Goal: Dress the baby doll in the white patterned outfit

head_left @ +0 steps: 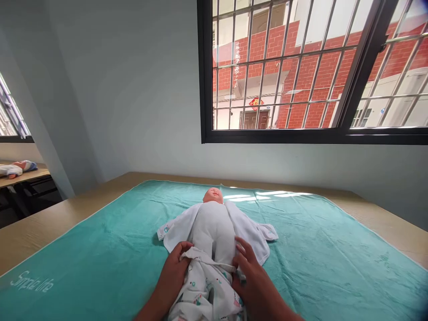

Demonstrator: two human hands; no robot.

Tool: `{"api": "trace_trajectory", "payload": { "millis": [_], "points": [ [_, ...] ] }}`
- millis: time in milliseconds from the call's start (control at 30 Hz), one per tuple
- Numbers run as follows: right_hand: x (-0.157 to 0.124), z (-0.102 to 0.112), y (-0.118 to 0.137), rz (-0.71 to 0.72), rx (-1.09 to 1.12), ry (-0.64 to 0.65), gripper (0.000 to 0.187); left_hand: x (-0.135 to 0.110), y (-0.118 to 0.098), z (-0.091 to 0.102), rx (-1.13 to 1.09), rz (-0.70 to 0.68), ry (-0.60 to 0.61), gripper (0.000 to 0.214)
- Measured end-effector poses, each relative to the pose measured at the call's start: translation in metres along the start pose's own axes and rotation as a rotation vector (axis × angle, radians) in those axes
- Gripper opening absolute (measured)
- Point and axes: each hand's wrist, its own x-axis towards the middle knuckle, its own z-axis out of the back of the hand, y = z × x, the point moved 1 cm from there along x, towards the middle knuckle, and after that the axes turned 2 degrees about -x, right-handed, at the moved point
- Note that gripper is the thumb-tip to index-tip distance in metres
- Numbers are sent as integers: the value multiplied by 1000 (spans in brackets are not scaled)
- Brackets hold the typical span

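A baby doll [214, 223] lies on its back on a teal blanket [100, 249], its head toward the wall. An open white jacket [249, 232] is spread under its torso. Printed white trousers [205, 285] cover its legs up to the hips. My left hand [174, 269] grips the left side of the trousers' waistband, fingers curled on the cloth. My right hand [249, 267] holds the right side of the waistband against the doll's hip, fingers pressed on the fabric.
The blanket covers a wooden table [36, 227] set against a grey wall. A barred window [301, 71] is above. Another table [23, 176] at the far left bears a second doll [16, 168].
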Motion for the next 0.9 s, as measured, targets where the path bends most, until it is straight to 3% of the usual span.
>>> {"api": "trace_trajectory", "payload": {
  "millis": [100,233,333,467,700,800,900],
  "points": [
    [3,6,-9,21,17,-50,11,9,-8,-5,29,-60,62,29],
    [24,16,-30,-132,130,-185,15,27,-15,-17,34,-107,122,27],
    [48,17,-47,-278,238,-318,2,39,-17,-26,68,-150,63,27],
    [65,2,-65,-419,480,-335,14,44,-13,-27,66,-196,-1,36],
    [57,-19,-77,-289,359,-329,9,59,16,-7,-256,-43,200,50],
    [56,-16,-80,-190,367,-340,31,64,25,-4,-241,-35,248,48],
    [57,-15,-87,-87,322,-262,51,65,30,-3,-284,-56,266,62]
  ]
}}
